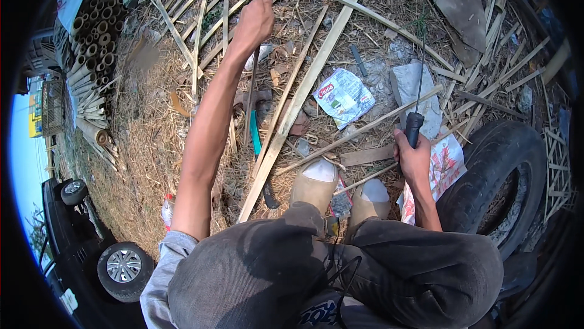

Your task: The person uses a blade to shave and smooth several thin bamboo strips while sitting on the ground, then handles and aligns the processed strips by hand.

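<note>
My left hand (pixel 255 18) is stretched far forward and closed round a thin bamboo strip (pixel 250 94), which shows above and below the fist. My right hand (pixel 413 157) grips the black handle of a long knife (pixel 420 79); its narrow blade points away from me, seen nearly edge-on. Between my hands a wide pale bamboo slat (pixel 298 101) slants over the ground. A thinner bamboo strip (pixel 365 127) crosses in front of my shoes. Beside the left-hand strip lies a tool with a teal and black handle (pixel 255 135).
Loose bamboo strips (pixel 201 21) cover the far ground, with stacked bamboo poles (pixel 100 31) at far left. A tyre (pixel 505 164) lies at right. A crumpled printed wrapper (pixel 345 98) and flat stone (pixel 453 9) lie ahead. A dark vehicle (pixel 67 238) stands at left.
</note>
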Tool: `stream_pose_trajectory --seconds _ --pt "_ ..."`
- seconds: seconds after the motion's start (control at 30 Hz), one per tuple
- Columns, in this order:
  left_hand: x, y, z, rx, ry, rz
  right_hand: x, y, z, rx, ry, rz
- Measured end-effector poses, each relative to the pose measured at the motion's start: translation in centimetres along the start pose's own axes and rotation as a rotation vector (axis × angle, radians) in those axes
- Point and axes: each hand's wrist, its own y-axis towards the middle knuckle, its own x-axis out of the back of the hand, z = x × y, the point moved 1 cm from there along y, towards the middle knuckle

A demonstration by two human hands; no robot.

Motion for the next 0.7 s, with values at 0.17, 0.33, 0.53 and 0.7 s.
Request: stream_pose_trajectory --seconds 0.17,0.33,0.53,0.7 --pt "-5.1 -0.5 -6.5 -0.211 0.005 0.193 -2.2 0.4 -1.6 0.119 -0.139 -0.119" --pt "-11.7 -1.7 -5.9 -0.123 -0.148 0.29 -2.5 0.4 0.5 0.148 -0.218 -0.151" --pt "-11.6 -5.0 -3.1 0.364 -1.086 0.653 -3.0 -0.2 -0.3 0.305 -0.172 -0.103" --pt "-10.6 -4.9 -1.8 0.352 -1.143 0.622 -7.5 0.4 2.6 0.357 -0.153 0.038"
